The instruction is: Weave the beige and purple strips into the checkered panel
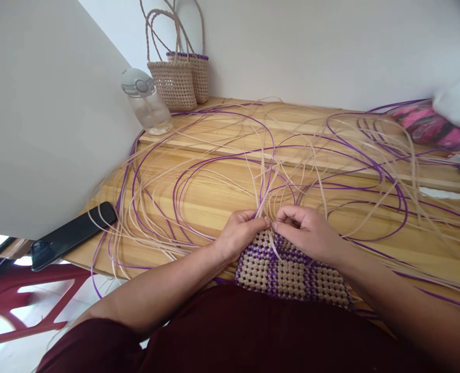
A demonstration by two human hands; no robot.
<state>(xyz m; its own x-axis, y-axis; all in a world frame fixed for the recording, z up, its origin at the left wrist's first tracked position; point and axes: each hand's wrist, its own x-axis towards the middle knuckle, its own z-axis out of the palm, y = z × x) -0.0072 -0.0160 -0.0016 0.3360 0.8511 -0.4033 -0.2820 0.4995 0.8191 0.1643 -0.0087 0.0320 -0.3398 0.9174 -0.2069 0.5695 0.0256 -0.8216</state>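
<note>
A woven piece (292, 274) in beige with purple bands lies at the table's front edge, against the dark red shirt. Long beige and purple strands fan out from its upper edge. At that edge my left hand (242, 233) pinches strands between thumb and forefinger. Close beside it, almost touching, my right hand (307, 230) has its thumb and forefinger pressed together at the base of the strands. A short pale strand end (274, 246) hangs over the weave below the fingertips.
Loose strands loop widely over the wooden table (214, 194). A black phone (74, 235) lies at the left edge. Behind stand a clear bottle (148, 106) and two woven bags (173, 85). A pink bag (428, 122) is at the back right, a red chair (59, 305) lower left.
</note>
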